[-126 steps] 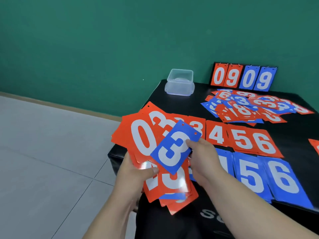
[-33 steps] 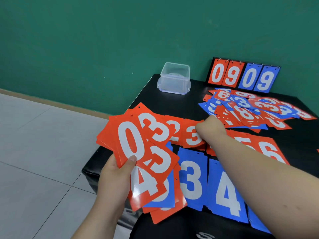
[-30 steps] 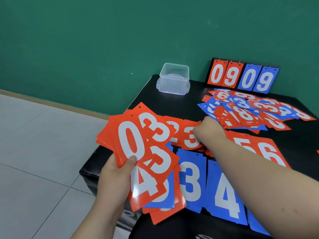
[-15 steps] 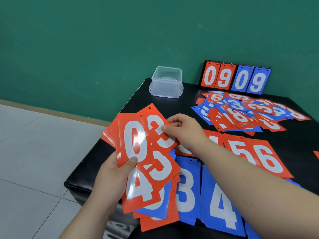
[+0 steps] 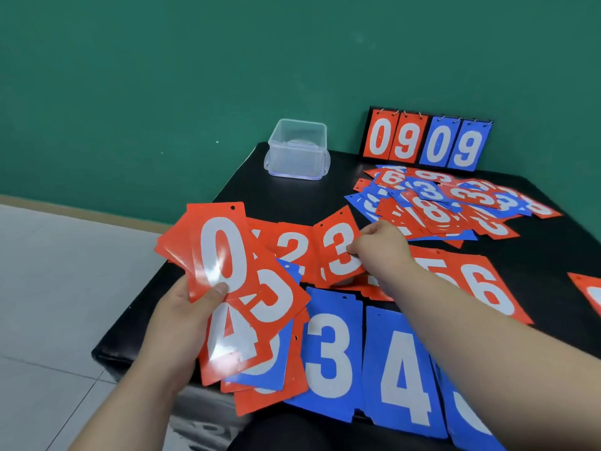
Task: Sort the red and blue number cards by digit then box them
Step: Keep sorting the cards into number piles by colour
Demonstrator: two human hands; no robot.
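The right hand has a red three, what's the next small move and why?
Probably lay the red 3 card flat beside the red 2 card and release it: the right hand pinches it tilted there, while the left hand grips more cards.

Left hand (image 5: pixel 182 317) at 7 o'clock gripped, thumb on top; right hand (image 5: pixel 380 249), arm outstretched from 4 o'clock, pinched

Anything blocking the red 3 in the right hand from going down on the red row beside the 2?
Nothing visible. The right hand pinches the red 3 just over that row, beside the red 2. The fan of cards in the left hand is off to the left, apart.
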